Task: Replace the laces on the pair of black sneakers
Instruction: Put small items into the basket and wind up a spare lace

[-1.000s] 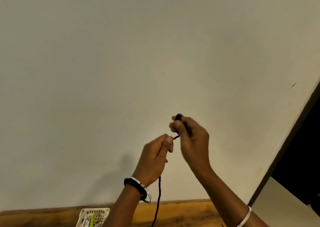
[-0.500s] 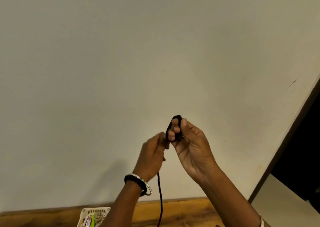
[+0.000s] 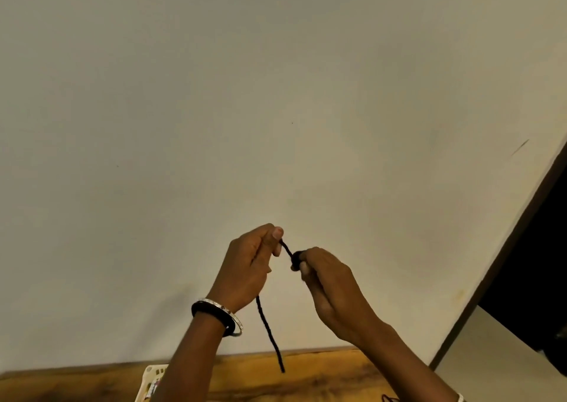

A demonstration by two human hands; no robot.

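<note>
Head view: your 2 hands are raised before a pale wall (image 3: 276,95). Your left hand (image 3: 245,266) pinches the black lace (image 3: 268,331) between thumb and curled fingers (image 3: 270,233). From there a short span slants down and right into your right hand (image 3: 328,285), whose fingers are closed round the dark bunched part. Below the left hand the lace hangs free, long axis near vertical, loose end pointing down at the wooden table (image 3: 306,377). A white basket (image 3: 150,380) sits at lower left.

The lace (image 3: 267,331) runs from left hand (image 3: 250,266) to right hand (image 3: 328,282), above the table (image 3: 306,377)
</note>
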